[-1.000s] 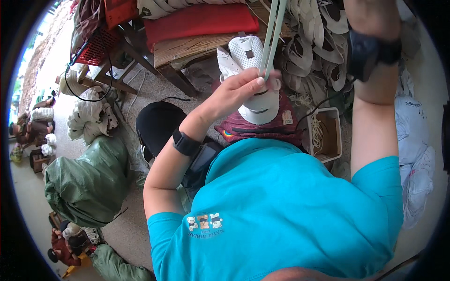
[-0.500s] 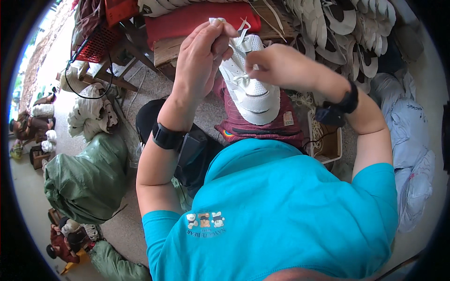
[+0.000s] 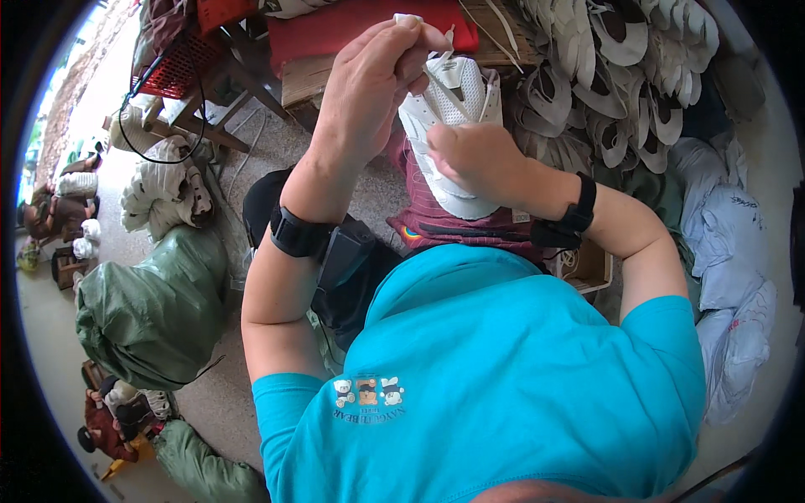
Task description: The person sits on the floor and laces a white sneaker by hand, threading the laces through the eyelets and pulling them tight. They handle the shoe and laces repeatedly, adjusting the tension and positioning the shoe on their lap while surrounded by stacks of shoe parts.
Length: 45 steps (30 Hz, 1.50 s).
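A white mesh sneaker [image 3: 457, 77] rests on the maroon cloth [image 3: 419, 189] in front of me, its toe toward my body. My left hand [image 3: 377, 75] is raised beside its collar, thumb and fingers pinched on a white shoelace [image 3: 450, 99]. Something white covers a fingertip of that hand. The lace slants down across the shoe's tongue to my right hand [image 3: 476, 159], whose closed fingers grip it above the toe. That hand hides much of the lower lacing and the toe. Both wrists wear black straps with small boxes.
A wooden bench [image 3: 306, 84] with red cloth [image 3: 360, 38] stands ahead. Many pale shoe uppers [image 3: 587, 75] hang at the far right. A box [image 3: 591, 267] sits right of my lap, white sacks [image 3: 729, 243] beyond. Green sacks [image 3: 155, 302] lie left; people [image 3: 105, 427] sit farther off.
My left hand has risen slightly, away from me. My right hand has come lower and left over the toe, and the lace now stretches between both hands.
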Motion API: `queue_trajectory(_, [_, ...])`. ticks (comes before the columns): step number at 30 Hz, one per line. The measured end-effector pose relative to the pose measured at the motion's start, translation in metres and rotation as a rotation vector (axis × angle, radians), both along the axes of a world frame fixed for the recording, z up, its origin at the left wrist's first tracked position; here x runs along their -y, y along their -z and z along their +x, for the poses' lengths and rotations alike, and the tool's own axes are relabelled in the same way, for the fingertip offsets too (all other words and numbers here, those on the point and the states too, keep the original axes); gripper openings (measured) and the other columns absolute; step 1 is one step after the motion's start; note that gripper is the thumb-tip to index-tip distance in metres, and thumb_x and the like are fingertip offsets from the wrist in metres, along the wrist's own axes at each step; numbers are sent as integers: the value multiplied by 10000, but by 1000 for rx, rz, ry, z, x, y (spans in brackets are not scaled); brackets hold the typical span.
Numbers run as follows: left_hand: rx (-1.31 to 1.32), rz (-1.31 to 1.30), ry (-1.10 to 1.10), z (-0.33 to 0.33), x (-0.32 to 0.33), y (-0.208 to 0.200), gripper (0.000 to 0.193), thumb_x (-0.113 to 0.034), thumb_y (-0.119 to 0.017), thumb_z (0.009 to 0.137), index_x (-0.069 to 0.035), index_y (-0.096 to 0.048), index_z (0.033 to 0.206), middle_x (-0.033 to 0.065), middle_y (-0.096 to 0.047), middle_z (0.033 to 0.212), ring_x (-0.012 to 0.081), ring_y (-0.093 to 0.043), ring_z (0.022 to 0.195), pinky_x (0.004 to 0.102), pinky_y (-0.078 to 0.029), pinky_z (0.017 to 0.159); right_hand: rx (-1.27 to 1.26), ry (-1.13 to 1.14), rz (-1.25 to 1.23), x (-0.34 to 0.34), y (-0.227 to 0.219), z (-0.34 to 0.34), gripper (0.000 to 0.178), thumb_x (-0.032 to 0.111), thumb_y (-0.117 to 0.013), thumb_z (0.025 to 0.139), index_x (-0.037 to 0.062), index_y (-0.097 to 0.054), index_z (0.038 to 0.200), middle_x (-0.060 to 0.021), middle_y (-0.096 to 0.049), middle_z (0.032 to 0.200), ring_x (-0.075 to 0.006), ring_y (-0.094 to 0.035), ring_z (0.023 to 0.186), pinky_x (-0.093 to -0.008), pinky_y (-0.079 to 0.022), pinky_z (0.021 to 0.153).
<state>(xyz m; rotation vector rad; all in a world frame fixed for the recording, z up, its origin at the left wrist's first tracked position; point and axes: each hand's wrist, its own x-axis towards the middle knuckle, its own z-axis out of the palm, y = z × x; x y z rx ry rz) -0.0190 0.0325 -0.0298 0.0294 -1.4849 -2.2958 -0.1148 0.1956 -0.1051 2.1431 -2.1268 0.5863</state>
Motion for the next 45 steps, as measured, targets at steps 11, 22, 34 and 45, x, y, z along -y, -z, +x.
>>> queue_trajectory(11, [-7,-88,43,-4,-19,-12,299,-270,-483,1044,-42,-674,1008,-73,-433,704,20,-403,622,204,-420,628,-223,16,-119,2,-12,5,148,151,-633,803,91,-552,912,-54,-599,754,-237,-627,693,-371,-484,612])
queue_trajectory(22, [-212,109,74,17,10,-55,293,-210,-413,1063,13,-602,1080,-59,-382,707,37,-358,592,229,-446,655,-124,-297,-247,-5,10,8,207,111,-612,802,63,-625,1003,-35,-542,768,-201,-591,741,-341,-469,667])
queue_trajectory(34, [-206,73,-27,22,17,-41,304,-186,-393,1069,43,-591,1083,-56,-350,705,35,-335,591,222,-472,685,102,-25,-177,-24,-21,-14,226,88,-677,814,41,-624,1029,-112,-621,899,-317,-642,787,-409,-524,705])
queue_trajectory(45, [-124,114,-111,-7,-17,-46,295,-198,-411,1052,6,-607,969,-51,-371,650,63,-354,590,230,-345,604,36,39,98,7,-20,-33,120,166,-613,847,47,-609,857,-111,-634,830,-313,-650,791,-396,-533,689])
